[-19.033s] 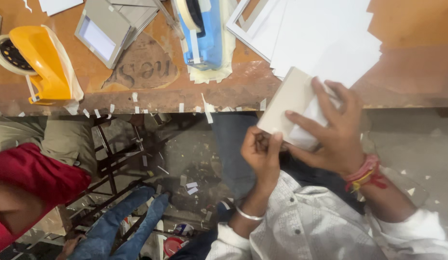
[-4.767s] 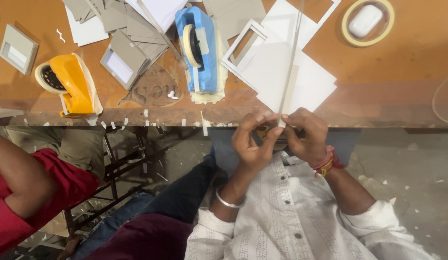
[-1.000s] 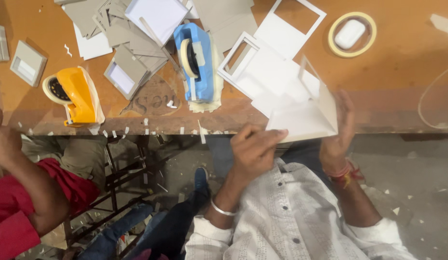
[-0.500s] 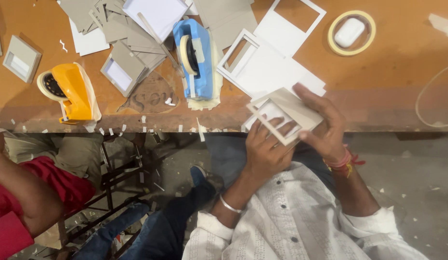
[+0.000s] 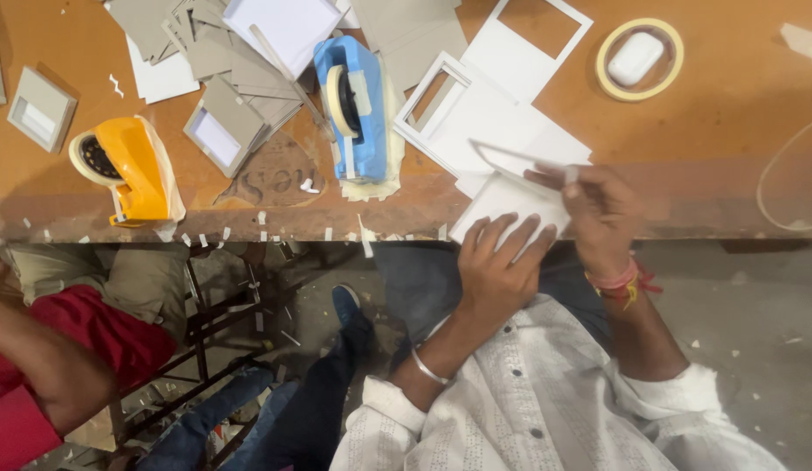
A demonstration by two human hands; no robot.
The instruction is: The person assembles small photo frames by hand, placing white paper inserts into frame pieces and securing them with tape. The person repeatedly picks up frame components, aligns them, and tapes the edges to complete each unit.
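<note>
Head view, straight down, close

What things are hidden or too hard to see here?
Head view:
- White card piece: its lower part is covered by the left hand.
- Right hand: its fingertips are blurred, so its grip is unclear.
- Grey card stack: cut off by the top edge.
- Person in red sleeve: cut off at the left edge.
</note>
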